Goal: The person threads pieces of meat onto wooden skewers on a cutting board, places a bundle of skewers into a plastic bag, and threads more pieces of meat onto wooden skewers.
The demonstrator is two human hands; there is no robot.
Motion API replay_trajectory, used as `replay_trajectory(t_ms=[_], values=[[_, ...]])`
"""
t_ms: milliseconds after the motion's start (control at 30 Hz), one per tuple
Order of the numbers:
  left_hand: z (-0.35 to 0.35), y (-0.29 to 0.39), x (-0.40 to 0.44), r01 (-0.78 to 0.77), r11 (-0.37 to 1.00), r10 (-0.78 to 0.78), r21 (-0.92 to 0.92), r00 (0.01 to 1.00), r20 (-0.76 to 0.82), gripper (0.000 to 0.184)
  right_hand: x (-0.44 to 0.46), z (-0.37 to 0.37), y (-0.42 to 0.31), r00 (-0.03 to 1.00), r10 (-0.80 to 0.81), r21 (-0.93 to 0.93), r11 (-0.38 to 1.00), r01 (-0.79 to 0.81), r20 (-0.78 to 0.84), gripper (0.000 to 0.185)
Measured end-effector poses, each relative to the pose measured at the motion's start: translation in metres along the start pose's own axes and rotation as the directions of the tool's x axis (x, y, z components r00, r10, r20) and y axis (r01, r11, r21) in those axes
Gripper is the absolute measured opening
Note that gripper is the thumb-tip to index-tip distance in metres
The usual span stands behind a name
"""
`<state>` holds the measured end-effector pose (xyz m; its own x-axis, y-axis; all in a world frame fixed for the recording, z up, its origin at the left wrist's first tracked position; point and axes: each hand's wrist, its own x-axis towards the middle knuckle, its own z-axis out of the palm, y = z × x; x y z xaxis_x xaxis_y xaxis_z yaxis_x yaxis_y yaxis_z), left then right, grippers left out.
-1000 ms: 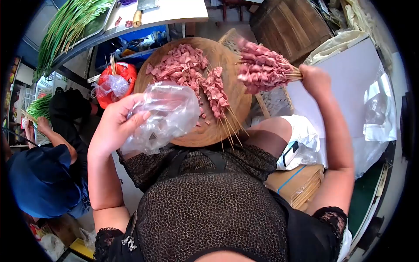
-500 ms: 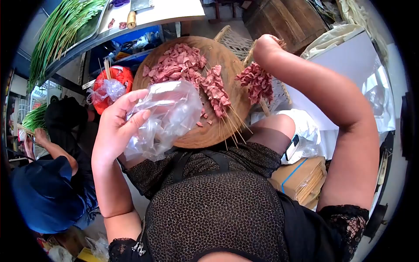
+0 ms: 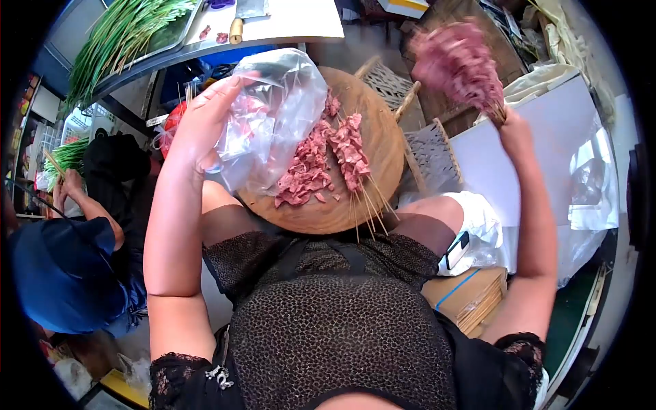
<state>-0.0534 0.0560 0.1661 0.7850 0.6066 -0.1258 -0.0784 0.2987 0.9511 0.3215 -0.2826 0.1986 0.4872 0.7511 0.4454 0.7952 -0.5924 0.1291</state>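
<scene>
Over the board (image 3: 387, 140), view-blocking plastic bag (image 3: 277, 116) gripped in left hand (image 3: 203, 126), skewers (image 3: 468, 72) clamped in right hand (image 3: 516, 134).

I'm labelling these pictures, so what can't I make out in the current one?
Head view:
Held skewers: count, blurred by motion.
Stick ends: hidden in the right hand.
Board: upper left, behind the clear bag.
Red bag: partly behind the left arm.
Tray: cut off by the top edge.

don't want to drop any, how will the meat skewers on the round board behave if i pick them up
The skewered meat will likely sag softly, since its folds look loose. The sticks should be stiff, looking thin but straight; fanned out, they may slide apart in the grip.
</scene>
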Motion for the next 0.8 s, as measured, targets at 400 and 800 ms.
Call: replay_trajectory(t_ms=[400,800], values=[[0.076,-0.038,0.001,0.161,0.926,-0.099,-0.341,0.977,0.191,0.033,-0.045,0.034,-0.225,0.84,0.199,0.861,-0.193,-0.471,0.504,0.03],[-0.019,-0.012,0.006,-0.069,-0.062,0.632,0.996,0.769,0.093,0.049,-0.03,0.033,-0.188,0.821,0.343,0.89,-0.147,-0.432,0.455,0.013]])
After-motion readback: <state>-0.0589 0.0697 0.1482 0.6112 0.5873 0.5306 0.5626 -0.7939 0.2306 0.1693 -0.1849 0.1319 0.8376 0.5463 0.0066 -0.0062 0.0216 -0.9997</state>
